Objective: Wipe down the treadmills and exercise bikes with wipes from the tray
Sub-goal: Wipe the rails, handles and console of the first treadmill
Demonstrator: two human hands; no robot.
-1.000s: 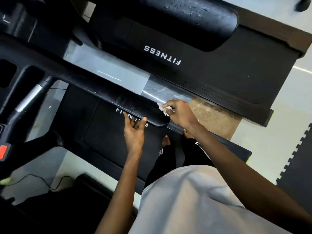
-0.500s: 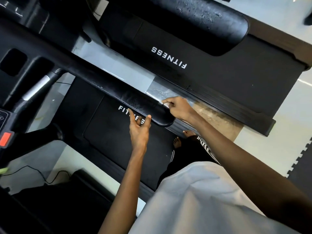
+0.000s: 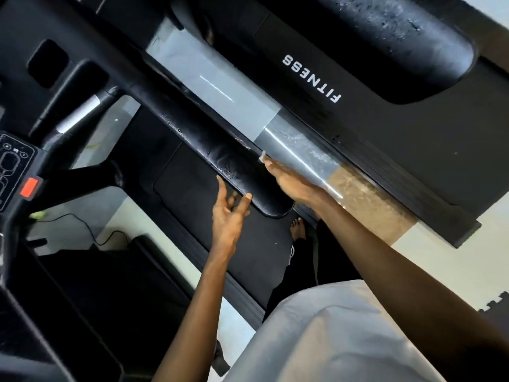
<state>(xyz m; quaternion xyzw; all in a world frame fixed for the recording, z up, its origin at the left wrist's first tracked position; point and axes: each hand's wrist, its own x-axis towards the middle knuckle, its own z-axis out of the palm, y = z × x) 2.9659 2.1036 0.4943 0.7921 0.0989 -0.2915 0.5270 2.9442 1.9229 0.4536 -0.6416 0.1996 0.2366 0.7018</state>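
Left hand (image 3: 228, 213) touches handrail (image 3: 192, 144), right hand (image 3: 292, 183) presses wipe (image 3: 262, 156)

Left hand (image 3: 228, 216) against padded handrail (image 3: 203, 144), right hand (image 3: 292, 183) flat on wipe (image 3: 262, 156)

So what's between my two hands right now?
The padded end of the black handrail sits between the left hand and right hand, in the head view.

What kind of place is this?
Probably a gym: a far treadmill marked FITNESS beside a near treadmill with a console and red button, plus a foam mat on the floor.
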